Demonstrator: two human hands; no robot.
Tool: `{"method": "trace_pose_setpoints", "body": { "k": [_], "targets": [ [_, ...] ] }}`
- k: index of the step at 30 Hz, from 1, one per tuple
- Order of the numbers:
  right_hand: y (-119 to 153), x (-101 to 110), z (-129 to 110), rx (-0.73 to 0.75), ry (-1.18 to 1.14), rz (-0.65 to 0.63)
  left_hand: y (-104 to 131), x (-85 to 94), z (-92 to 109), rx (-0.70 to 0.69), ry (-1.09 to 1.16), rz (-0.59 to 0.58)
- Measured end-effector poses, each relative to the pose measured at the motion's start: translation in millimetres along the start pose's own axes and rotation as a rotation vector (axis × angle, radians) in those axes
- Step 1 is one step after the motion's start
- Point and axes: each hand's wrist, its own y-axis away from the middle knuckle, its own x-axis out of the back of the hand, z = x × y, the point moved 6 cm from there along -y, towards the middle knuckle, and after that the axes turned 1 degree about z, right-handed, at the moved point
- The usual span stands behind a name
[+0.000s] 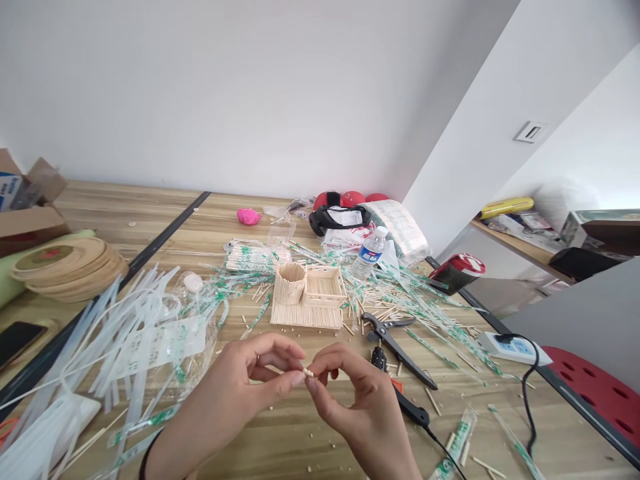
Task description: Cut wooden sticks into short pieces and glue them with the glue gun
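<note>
Between the fingertips of both hands is a short row of small pale wooden pieces [309, 373]. My left hand [260, 373] pinches its left end, and my right hand [350, 387] pinches the right end. Just beyond the hands stands a model made of wooden sticks: a flat stick base [305, 316] bearing a round stick cup [290, 283] and a square stick tray [325, 285]. Right of my right hand lie black-handled cutters [400, 343] and a black glue gun [411, 407] with an orange trigger, partly hidden by the hand.
Wrapped chopsticks [255, 257] lie behind the model. A water bottle [370, 253] stands to their right, near loose sticks and green-printed wrappers [425, 307]. Clear plastic strips [145, 333] cover the left side. A power strip [515, 349] with a black cord sits at right.
</note>
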Motion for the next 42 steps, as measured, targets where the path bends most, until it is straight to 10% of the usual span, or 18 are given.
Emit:
{"method": "trace_pose_setpoints", "body": {
  "k": [18,25,34,42],
  "targets": [
    [11.7,18.3,25.6,-0.101,-0.018,-0.067,-4.1,8.4,-8.5,0.050,-0.015,0.032],
    [16.8,29.7,46.6,-0.225,0.093,0.098,-5.1,8.8,-10.7,0.067,0.039,0.006],
    [50.2,107.9,139.8,-0.414,0.797,0.145,-2.2,11.7,-10.4,0.006,0.179,0.008],
    [59.3,110.9,189.2,-0.454,0.925,0.103,-0.1,12.6,-7.5,-0.031,0.183,0.021]
  ]
}}
